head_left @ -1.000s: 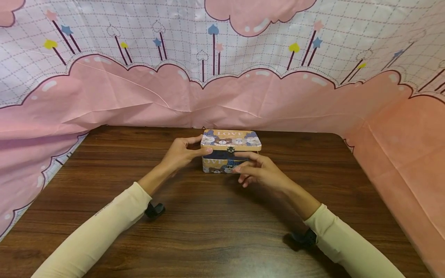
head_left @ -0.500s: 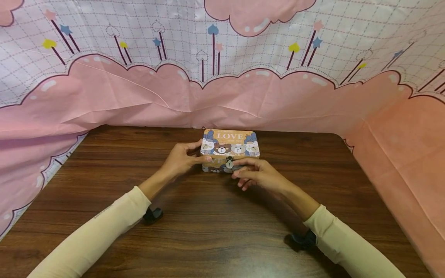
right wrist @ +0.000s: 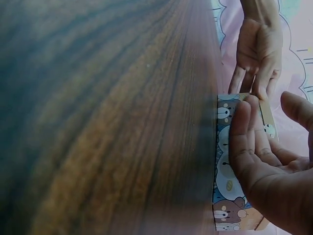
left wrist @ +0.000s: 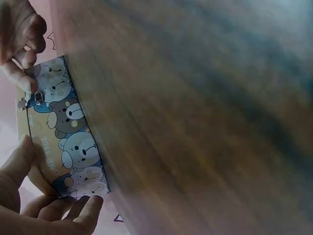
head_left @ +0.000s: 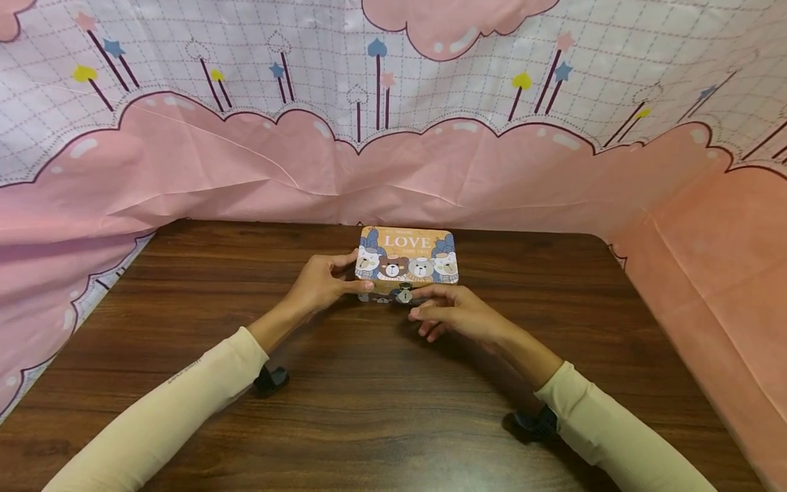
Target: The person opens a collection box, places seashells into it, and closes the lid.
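A small tin box (head_left: 408, 258) printed with bears and the word LOVE stands on the brown wooden table (head_left: 369, 410), lid down. My left hand (head_left: 328, 280) grips its left end, thumb on the front edge and fingers behind. My right hand (head_left: 443, 309) lies against the front wall, with one fingertip touching the small metal latch (head_left: 404, 295). The left wrist view shows the box (left wrist: 68, 142), the latch (left wrist: 36, 98) and my left hand (left wrist: 34, 208) at its end. In the right wrist view my right hand (right wrist: 259, 156) rests with straight fingers on the box (right wrist: 224, 171), thumb apart.
A pink and white patterned cloth (head_left: 393, 157) hangs behind the table and down both sides. The table's far edge runs just behind the box. Black wrist mounts (head_left: 270, 380) show under both cream sleeves.
The lid, raised a second ago, has come down onto the box. My right hand followed it down to the latch. My left hand stayed at the left end.
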{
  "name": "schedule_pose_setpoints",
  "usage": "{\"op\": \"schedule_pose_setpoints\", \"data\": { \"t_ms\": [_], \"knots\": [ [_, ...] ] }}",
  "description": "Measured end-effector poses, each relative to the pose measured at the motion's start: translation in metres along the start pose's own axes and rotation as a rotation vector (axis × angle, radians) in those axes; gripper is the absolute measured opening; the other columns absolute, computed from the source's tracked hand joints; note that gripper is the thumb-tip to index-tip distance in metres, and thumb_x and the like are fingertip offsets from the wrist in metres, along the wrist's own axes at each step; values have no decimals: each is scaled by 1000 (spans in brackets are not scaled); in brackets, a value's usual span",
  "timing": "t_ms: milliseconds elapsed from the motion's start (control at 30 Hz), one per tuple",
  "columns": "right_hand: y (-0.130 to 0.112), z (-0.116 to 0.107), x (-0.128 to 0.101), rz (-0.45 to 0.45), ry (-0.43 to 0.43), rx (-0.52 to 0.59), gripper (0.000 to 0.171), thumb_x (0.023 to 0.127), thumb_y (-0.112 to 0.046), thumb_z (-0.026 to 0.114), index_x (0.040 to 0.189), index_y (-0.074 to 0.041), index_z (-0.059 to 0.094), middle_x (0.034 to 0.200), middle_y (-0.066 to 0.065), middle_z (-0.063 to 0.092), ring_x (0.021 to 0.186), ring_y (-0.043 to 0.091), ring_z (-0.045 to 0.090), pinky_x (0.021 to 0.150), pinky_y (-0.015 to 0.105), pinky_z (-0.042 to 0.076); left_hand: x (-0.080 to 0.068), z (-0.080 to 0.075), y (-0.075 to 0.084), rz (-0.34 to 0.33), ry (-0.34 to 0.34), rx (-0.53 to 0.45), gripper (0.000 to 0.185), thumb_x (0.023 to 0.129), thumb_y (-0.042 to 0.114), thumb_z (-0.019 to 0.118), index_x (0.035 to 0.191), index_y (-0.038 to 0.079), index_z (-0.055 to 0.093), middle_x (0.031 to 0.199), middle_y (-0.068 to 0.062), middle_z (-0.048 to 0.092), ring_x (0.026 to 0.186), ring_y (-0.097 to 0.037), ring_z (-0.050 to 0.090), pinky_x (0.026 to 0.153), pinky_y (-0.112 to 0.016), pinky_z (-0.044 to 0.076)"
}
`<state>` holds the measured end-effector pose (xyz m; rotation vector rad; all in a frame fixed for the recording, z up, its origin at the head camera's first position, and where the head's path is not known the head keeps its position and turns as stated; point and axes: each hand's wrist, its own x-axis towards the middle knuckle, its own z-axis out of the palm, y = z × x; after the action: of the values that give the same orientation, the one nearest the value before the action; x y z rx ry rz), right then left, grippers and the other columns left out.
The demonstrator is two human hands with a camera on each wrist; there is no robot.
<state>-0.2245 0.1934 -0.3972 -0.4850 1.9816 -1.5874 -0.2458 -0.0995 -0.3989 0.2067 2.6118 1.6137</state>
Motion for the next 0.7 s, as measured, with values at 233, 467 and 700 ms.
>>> {"op": "schedule_pose_setpoints", "data": {
  "t_ms": [233, 467, 700],
  "knots": [
    [5, -3, 2, 53, -36, -54, 58, 101, -23, 70, 151, -3, 48, 126, 28, 69, 93, 27, 74, 85, 44, 67, 0, -2, 4, -14, 14, 71, 80, 78, 32, 94, 148, 15, 58, 157, -6, 51, 154, -28, 37, 130, -46, 33],
    [0, 0, -6, -31, 22, -274, 50, 101, -27, 70, 145, -6, 57, 117, 18, 76, 93, 31, 75, 81, 45, 67, -1, -4, 5, -47, 5, 84, 81, 79, 40, 92, 150, 18, 57, 162, -8, 47, 155, -27, 34, 128, -49, 36],
    [-12, -1, -12, -284, 284, -630, 25, 99, -31, 74, 119, -17, 78, 102, -8, 78, 93, 12, 72, 78, 30, 63, -3, -4, 9, -36, 28, 125, 77, 85, 49, 84, 150, 18, 57, 160, -11, 49, 147, -33, 48, 120, -51, 47]
  ]
}}
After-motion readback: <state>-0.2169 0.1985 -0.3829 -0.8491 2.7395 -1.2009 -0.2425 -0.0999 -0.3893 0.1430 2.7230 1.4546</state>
